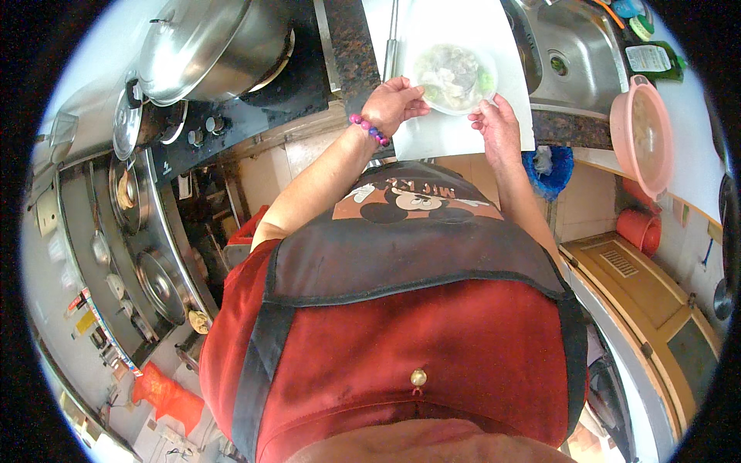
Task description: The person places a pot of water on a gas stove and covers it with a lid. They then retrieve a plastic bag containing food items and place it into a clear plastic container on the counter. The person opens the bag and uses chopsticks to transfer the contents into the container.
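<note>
A round translucent bowl (439,103) stands on a white board or sheet on the counter before me. Greyish, pale food pieces (457,66) and bits of green show in it. My left hand (396,107), with a beaded bracelet at the wrist, pinches the bowl's near left rim. At the near right rim, the thumb and fingers of my right hand (499,124) grip the edge. Glare makes it hard to tell whether a film or lid covers the bowl.
To the left, a large lidded steel pot (191,52) stands on the black gas hob (231,124). A thin metal-handled utensil (391,55) lies beside the bowl. At right are a steel sink (579,75), a pink basin (642,173) and a blue-lined bin (556,179).
</note>
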Demonstrator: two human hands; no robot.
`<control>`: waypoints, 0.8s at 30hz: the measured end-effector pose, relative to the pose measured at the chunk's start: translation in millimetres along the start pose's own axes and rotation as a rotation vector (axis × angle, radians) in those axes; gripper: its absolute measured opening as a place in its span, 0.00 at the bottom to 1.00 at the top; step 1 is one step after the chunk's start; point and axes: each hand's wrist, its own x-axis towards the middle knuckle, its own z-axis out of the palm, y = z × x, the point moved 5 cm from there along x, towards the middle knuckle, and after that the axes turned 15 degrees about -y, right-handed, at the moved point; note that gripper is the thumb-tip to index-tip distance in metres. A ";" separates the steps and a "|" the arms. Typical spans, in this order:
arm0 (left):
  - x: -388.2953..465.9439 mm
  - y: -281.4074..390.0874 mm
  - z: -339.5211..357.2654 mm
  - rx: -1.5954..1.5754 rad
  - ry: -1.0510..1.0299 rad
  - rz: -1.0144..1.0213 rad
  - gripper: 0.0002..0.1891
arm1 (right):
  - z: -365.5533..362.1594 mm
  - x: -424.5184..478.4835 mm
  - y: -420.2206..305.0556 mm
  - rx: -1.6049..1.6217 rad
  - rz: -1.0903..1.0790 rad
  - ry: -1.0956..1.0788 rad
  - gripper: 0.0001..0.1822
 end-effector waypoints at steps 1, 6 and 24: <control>0.2 -0.2 -0.6 -0.006 0.003 -0.009 0.05 | -0.8 0.1 -0.3 -0.032 0.004 0.013 0.24; -1.4 -0.1 -4.1 0.199 0.005 0.037 0.05 | -5.3 1.1 -0.3 -0.070 0.021 0.013 0.26; -94.8 40.9 31.6 1.251 0.276 0.636 0.10 | 153.3 -32.5 -62.0 -1.045 -0.646 -0.383 0.13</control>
